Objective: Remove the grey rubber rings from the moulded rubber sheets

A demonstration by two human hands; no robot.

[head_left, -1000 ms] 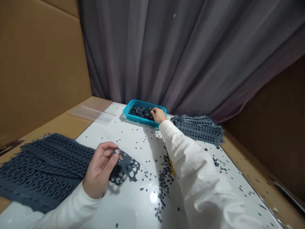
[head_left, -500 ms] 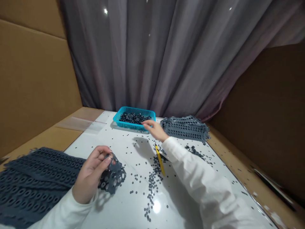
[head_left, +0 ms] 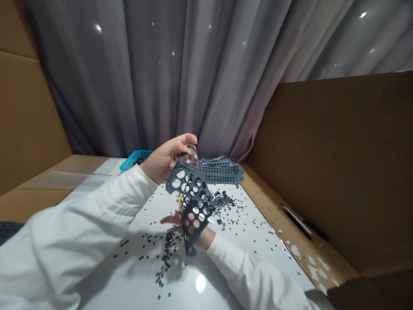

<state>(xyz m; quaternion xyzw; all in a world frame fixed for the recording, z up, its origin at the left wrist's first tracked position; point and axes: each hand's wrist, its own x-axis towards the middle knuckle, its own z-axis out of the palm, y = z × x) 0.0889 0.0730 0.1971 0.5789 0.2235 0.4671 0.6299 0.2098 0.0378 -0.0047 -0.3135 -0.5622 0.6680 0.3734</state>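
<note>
My left hand (head_left: 166, 159) is raised over the middle of the table, its fingers closed on the top of a dark grey rubbery sheet punched with round holes (head_left: 189, 180). The sheet hangs down bent and twisted. Behind its lower end is my right hand (head_left: 176, 218), partly hidden, with fingers stretched out to the left and apart; I see nothing held in them. Small dark discs (head_left: 167, 247) lie scattered on the white table (head_left: 129, 280) below. A bit of a yellow tool (head_left: 180, 201) shows beside the sheet.
A blue basket (head_left: 129, 161) stands at the back left, partly behind my left hand. Stacked punched sheets (head_left: 222, 172) lie at the back right, with a dark pile of bits (head_left: 223, 199) in front. Cardboard walls (head_left: 329, 163) flank the table; white scraps (head_left: 312, 271) lie at right.
My left hand has lifted the punched sheet up and to the right, across the table. My right hand has drawn back from the basket to below the sheet. The view has turned right.
</note>
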